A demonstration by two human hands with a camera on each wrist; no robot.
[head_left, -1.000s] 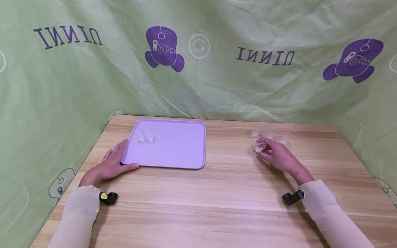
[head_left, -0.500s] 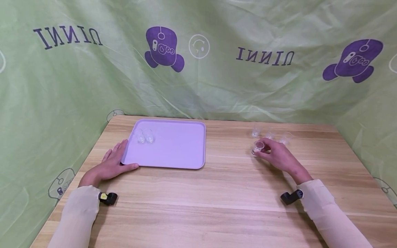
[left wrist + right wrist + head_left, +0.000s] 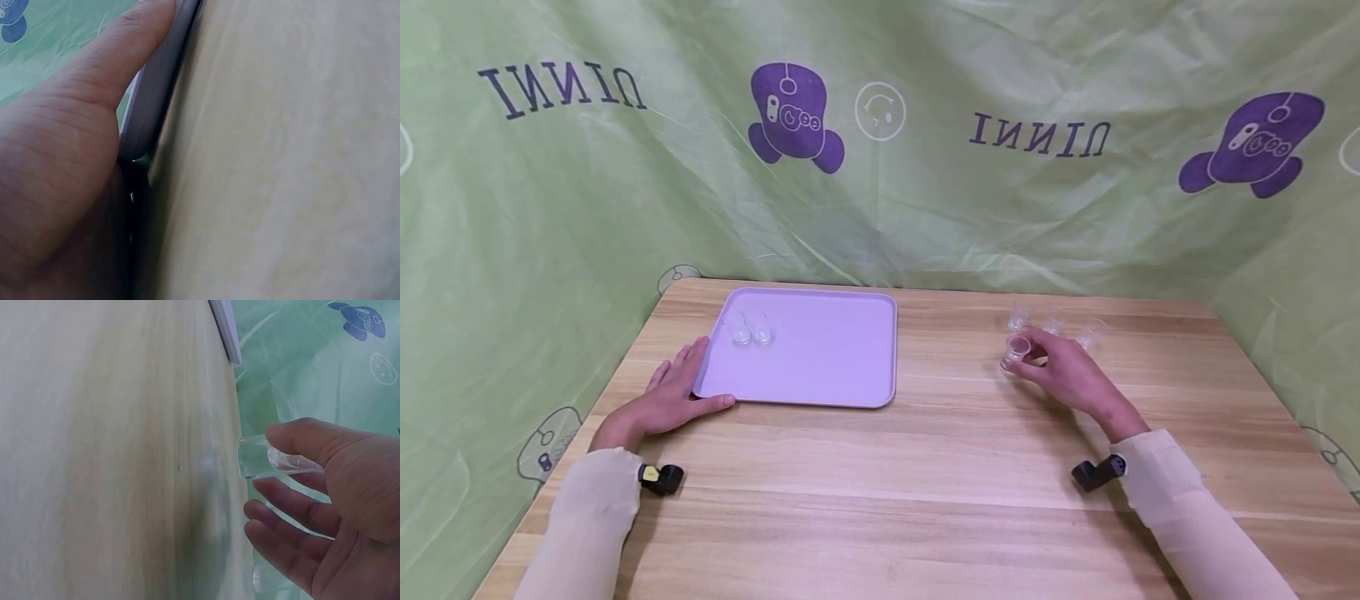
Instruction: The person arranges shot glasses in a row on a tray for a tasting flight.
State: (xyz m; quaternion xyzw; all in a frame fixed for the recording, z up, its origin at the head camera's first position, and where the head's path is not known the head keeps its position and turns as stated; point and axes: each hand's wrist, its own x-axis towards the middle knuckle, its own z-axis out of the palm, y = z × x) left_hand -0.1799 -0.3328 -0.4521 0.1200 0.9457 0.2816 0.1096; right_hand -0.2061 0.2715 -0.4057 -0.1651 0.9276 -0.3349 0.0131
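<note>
My right hand [image 3: 1067, 371] pinches a small clear shot glass [image 3: 1015, 353] between thumb and fingers, right of the table's middle. In the right wrist view the thumb lies along one side of the shot glass [image 3: 255, 456], and the lower fingers are apart from it. Whether its base touches the table, I cannot tell. My left hand [image 3: 670, 396] rests with fingers extended along the left side of a purple tray [image 3: 835, 367], its thumb at the front edge. Two clear shot glasses [image 3: 752, 332] stand side by side on the tray's left part.
Behind my right hand stand three more clear glasses, one of them a glass [image 3: 1018, 317] farthest left. The wooden table [image 3: 880, 483] has a green printed curtain [image 3: 925, 225] along its back and sides.
My right hand has moved slightly left, carrying the shot glass a short way with it. The left hand and the tray stay in place.
</note>
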